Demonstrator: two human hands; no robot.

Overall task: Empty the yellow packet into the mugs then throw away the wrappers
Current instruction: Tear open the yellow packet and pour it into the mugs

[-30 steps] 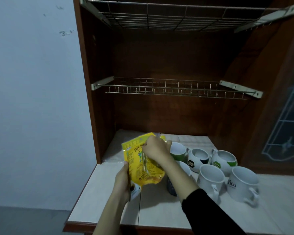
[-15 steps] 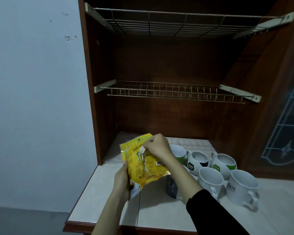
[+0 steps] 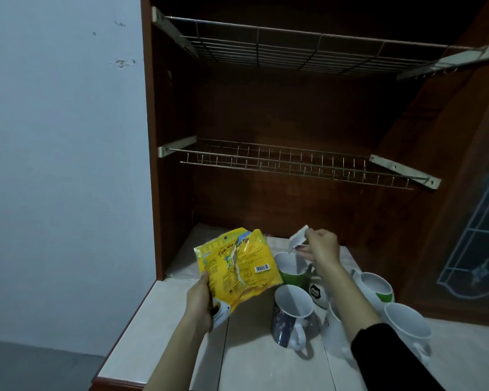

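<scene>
My left hand grips the lower left edge of the yellow packet, which is held upright above the counter with its top torn. My right hand pinches a small white sachet over the green mug at the back. In front stands a dark blue mug with its handle toward me. My right forearm partly hides a white mug with a dark logo. Further right are a green-and-white mug and a plain white mug.
The mugs stand on a pale tiled counter inside a brown wooden cabinet. Its left side panel rises beside the packet. A wire dish rack hangs above, and a second wire shelf sits higher. The counter's front edge is near me.
My right hand has left the packet's torn top and moved right with a small white sachet, now over the green mug. The dark blue mug is no longer hidden by my arm.
</scene>
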